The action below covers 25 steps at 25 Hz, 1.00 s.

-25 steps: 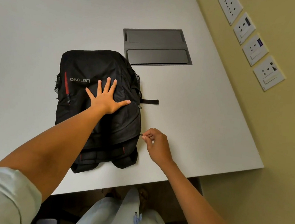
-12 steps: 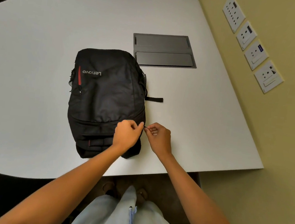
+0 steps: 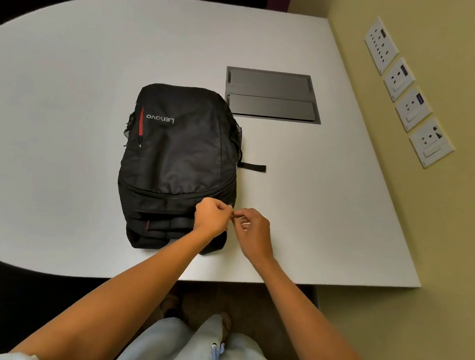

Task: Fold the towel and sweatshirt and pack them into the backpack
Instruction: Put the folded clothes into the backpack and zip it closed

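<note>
While the black backpack [image 3: 179, 157] lies flat near the desk's [image 3: 328, 216] front edge, a small zipper pull at its near right corner is pinched by the right hand [image 3: 253, 233]. The left hand [image 3: 211, 216] is curled at the same corner, fingertips meeting the right's; what it holds cannot be told.

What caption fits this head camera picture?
Both hands, left hand and right hand, pinch at the black backpack.

Black fabric backpack [image 3: 180, 157] lies on the white table [image 3: 64, 107], beyond both hands; grey recessed table panel [image 3: 272, 95] behind-right of them.
</note>
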### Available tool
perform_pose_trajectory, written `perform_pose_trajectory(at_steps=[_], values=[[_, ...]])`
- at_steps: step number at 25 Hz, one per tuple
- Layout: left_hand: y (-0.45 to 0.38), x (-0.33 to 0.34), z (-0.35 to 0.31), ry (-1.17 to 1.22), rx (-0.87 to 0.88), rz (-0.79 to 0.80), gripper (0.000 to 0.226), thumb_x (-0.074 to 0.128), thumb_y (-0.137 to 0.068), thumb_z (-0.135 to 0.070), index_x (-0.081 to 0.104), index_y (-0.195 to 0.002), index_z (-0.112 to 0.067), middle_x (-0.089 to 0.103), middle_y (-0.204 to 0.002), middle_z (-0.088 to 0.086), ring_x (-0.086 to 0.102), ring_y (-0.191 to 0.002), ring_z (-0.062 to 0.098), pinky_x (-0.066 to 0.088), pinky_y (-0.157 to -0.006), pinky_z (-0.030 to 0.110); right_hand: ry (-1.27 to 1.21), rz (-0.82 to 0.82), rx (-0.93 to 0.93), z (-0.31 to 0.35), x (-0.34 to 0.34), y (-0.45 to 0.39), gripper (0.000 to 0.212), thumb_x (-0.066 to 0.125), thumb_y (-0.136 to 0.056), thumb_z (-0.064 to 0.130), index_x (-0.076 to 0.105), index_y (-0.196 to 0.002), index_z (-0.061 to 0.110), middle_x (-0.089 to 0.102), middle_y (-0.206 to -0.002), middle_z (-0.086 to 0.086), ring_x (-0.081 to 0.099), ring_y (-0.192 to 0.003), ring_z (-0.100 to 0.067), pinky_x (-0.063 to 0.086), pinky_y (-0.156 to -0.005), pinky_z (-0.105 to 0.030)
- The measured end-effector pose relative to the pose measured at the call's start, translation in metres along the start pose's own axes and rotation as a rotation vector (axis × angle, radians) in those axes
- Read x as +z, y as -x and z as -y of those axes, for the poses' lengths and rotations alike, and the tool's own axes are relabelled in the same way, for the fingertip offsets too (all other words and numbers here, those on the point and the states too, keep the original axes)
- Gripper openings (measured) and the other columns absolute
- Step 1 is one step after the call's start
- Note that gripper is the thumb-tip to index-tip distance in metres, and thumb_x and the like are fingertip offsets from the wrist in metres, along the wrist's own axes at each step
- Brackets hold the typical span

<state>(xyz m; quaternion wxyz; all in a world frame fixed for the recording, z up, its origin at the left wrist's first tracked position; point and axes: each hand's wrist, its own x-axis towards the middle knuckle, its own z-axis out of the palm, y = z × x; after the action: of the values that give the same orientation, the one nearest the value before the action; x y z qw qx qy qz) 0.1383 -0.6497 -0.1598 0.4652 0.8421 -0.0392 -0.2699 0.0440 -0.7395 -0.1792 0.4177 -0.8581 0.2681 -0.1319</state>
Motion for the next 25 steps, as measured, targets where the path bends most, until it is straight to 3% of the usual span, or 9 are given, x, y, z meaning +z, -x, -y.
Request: perform_pose_trajectory(at_steps=[3,5,8,11,13,15,19,25], values=[[0.007,-0.003,0.001,-0.124,0.100,-0.037,0.026,0.062,-0.096,-0.019,0.066,-0.071,-0.013,0.069,-0.065,0.004,0.069,-0.060,0.021,0.062,-0.067,0.040,0.123,-0.038,-0.128,-0.012,-0.015,-0.023,0.016,0.063,-0.094,0.009,0.070,-0.107,0.015,0.069,-0.104,0.001,0.063,-0.083,-0.008,0.057,-0.075,-0.022],[0.011,-0.005,-0.003,-0.161,0.124,-0.039,0.018,0.061,-0.098,-0.020,0.064,-0.080,-0.017,0.068,-0.070,0.001,0.068,-0.063,0.018,0.061,-0.069,0.038,0.245,0.045,-0.342,-0.010,-0.016,-0.042,0.018,0.065,-0.091,0.005,0.069,-0.108,0.012,0.070,-0.103,-0.003,0.066,-0.088,-0.016,0.058,-0.075,-0.028],[0.008,-0.008,-0.005,-0.144,0.117,-0.022,0.014,0.063,-0.097,-0.020,0.067,-0.085,-0.014,0.068,-0.070,0.001,0.068,-0.063,0.019,0.061,-0.070,0.039,0.436,0.154,-0.658,-0.007,-0.011,-0.068,0.019,0.075,-0.079,-0.001,0.068,-0.095,0.006,0.069,-0.087,-0.008,0.065,-0.075,-0.026,0.057,-0.063,-0.038],[0.006,-0.010,0.000,-0.130,0.105,-0.007,0.014,0.065,-0.096,-0.020,0.069,-0.085,-0.012,0.069,-0.070,0.003,0.069,-0.066,0.018,0.062,-0.069,0.040,0.474,0.158,-0.811,-0.011,-0.009,-0.080,0.004,0.066,-0.084,0.005,0.066,-0.088,0.006,0.066,-0.077,-0.008,0.063,-0.067,-0.027,0.054,-0.060,-0.036],[0.007,-0.010,0.003,-0.148,0.111,-0.006,0.016,0.065,-0.096,-0.021,0.067,-0.081,-0.015,0.068,-0.068,0.002,0.068,-0.064,0.018,0.062,-0.068,0.039,0.493,0.163,-0.902,-0.013,-0.008,-0.083,0.015,0.053,-0.091,0.014,0.065,-0.085,0.007,0.063,-0.074,-0.007,0.061,-0.064,-0.026,0.050,-0.060,-0.034],[0.009,-0.011,0.003,-0.172,0.134,-0.015,0.020,0.065,-0.095,-0.020,0.063,-0.075,-0.018,0.067,-0.063,0.001,0.067,-0.059,0.016,0.060,-0.067,0.036,0.559,0.198,-0.989,-0.015,-0.011,-0.091,0.012,0.057,-0.090,0.015,0.066,-0.087,0.008,0.062,-0.076,-0.006,0.060,-0.066,-0.024,0.049,-0.062,-0.033],[0.009,-0.027,0.004,-0.257,0.177,-0.020,0.019,0.069,-0.092,-0.019,0.066,-0.073,-0.015,0.067,-0.062,0.001,0.065,-0.061,0.013,0.054,-0.063,0.027,0.608,0.222,-1.035,-0.017,-0.016,-0.100,0.012,0.075,-0.081,0.010,0.066,-0.089,0.009,0.062,-0.078,-0.005,0.059,-0.067,-0.024,0.048,-0.062,-0.033],[0.018,-0.074,0.029,-0.417,0.225,-0.009,0.017,0.069,-0.092,-0.023,0.067,-0.075,-0.018,0.066,-0.059,-0.003,0.064,-0.056,0.011,0.056,-0.060,0.027,0.565,0.247,-0.894,-0.013,-0.013,-0.091,0.013,0.074,-0.078,0.004,0.062,-0.082,0.008,0.059,-0.073,-0.006,0.056,-0.062,-0.025,0.044,-0.058,-0.032]])
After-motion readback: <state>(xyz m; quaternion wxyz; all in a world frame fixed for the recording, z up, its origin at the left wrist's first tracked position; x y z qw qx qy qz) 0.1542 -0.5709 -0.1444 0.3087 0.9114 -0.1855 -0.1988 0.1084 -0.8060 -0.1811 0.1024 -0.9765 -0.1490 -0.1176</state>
